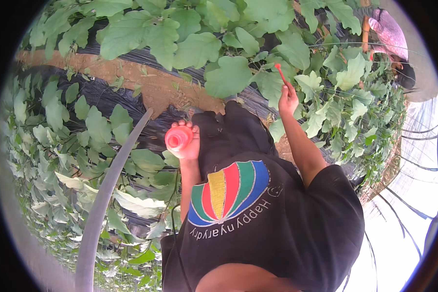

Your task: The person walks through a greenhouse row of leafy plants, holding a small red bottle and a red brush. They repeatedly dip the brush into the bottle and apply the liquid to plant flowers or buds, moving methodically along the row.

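Note:
My left hand (pixel 192 148) is closed round a small red-pink plastic bottle (pixel 178 138), its round open mouth facing up. The inside of the bottle is too small to make out. My right hand (pixel 288 102) is raised among the leaves and pinches a thin red stick (pixel 282 75) with a small rounded tip. What kind of tool the stick is, I cannot tell. Its tip points up and left, close to a broad green leaf (pixel 266 87), and I cannot tell whether they touch. The two hands are well apart.
Broad-leaved plants (pixel 97 121) grow in rows on both sides, with black plastic film (pixel 95 90) and a strip of bare soil (pixel 153 86) between. A grey pole (pixel 107 194) slants up at my left. Another person (pixel 390 36) in a pink top is among the plants at far right.

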### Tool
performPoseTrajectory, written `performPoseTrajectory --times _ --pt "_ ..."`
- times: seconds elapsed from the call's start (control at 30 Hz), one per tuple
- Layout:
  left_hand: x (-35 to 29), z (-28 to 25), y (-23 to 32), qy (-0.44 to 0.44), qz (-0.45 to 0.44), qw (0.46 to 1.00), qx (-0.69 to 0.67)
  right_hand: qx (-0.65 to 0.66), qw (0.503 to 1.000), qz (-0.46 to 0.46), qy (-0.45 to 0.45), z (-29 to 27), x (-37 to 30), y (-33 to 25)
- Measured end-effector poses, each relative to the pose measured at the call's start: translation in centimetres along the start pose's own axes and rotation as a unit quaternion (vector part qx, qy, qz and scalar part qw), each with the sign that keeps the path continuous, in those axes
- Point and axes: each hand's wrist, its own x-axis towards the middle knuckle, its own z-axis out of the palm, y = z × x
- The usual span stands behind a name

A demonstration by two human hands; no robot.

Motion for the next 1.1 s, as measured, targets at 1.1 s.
performPoseTrajectory --times 1.1 --pt "9.0 7.6 15.6 0.057 0.169 0.984 0.004 0.210 0.949 -0.062 -0.228 26.9 0.9 -25.3"
